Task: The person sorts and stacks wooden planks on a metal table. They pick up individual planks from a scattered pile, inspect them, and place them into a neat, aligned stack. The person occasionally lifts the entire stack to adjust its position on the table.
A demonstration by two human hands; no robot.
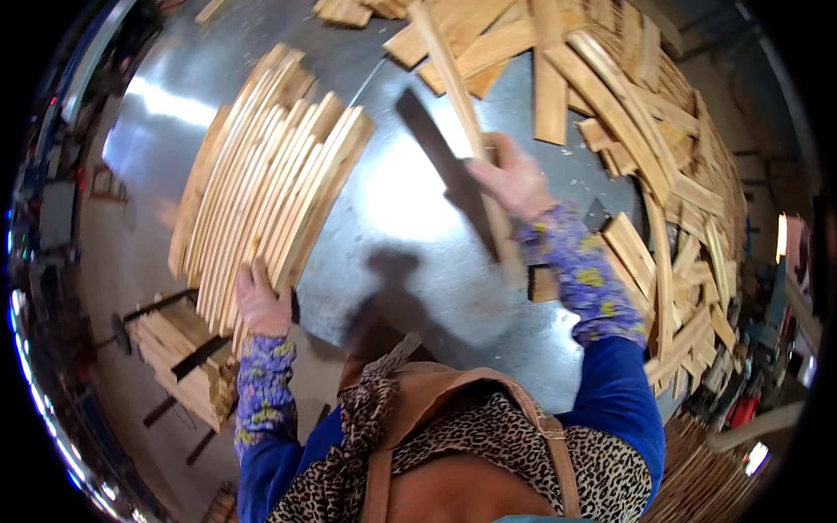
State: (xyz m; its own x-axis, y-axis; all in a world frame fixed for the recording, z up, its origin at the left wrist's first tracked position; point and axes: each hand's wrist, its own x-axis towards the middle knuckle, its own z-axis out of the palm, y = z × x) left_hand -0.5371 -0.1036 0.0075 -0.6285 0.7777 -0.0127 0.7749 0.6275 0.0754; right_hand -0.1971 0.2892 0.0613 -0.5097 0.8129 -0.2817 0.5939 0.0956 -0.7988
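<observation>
A row of pale wooden slats [261, 174] stands on edge, packed side by side, on the left part of a shiny metal table [349, 253]. My left hand [262, 305] grips the near end of this row, its fingers over the top edges and part of the thumb hidden. On the right, my right hand [516, 179] is closed around a long wooden slat [451, 74], held tilted above the table. That slat's near end is blurred, and its dark shadow falls on the metal to its left.
Loose boards [549, 78] lie across the table's far side. Curved and short wood pieces [689, 288] pile up along the right edge. Beyond the near left edge, more wood [179, 353] sits low on a dark-barred stand. A small dark-ended block [544, 284] lies near my right forearm.
</observation>
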